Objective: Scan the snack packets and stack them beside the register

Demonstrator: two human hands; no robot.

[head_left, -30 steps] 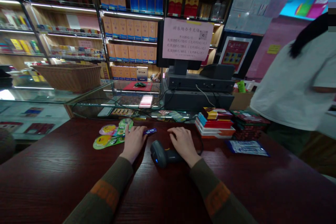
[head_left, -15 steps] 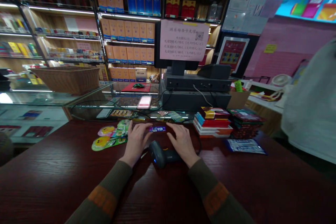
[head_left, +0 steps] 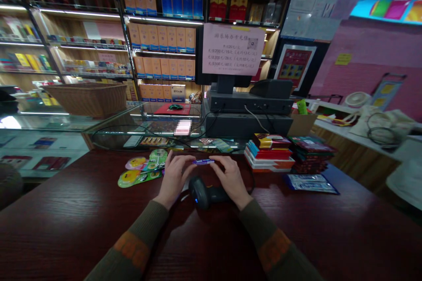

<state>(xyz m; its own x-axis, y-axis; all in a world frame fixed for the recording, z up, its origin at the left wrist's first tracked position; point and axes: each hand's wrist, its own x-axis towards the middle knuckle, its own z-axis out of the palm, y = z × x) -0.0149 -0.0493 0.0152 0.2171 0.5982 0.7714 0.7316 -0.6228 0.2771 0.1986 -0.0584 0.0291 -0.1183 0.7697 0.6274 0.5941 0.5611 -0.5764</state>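
Note:
A small purple stick-shaped pack [head_left: 203,162], perhaps sweets, is held level between my two hands. My left hand [head_left: 174,178] pinches its left end between thumb and fingers, and my right hand [head_left: 231,179] pinches the right end. Only a narrow side of the pack faces me. Below it on the dark wooden counter [head_left: 198,246] lies a black barcode scanner [head_left: 201,194] with a blue light, its handle partly behind my right hand. Just left of my left hand are flat green and pink packs with yellow duck faces [head_left: 130,177].
To the right, stacked boxes [head_left: 268,158] stand beside a pile of dark packs [head_left: 311,156], with a blue-white packet [head_left: 311,183] in front. Behind are a glass case, a monitor [head_left: 232,52] with a paper sign and a wicker basket [head_left: 87,96]. A white shape [head_left: 407,169] is at the right edge.
The purple pack has turned, so its printed face gives way to a narrow edge. Both hands keep about the same place. The large white shape at the right has moved mostly out of view.

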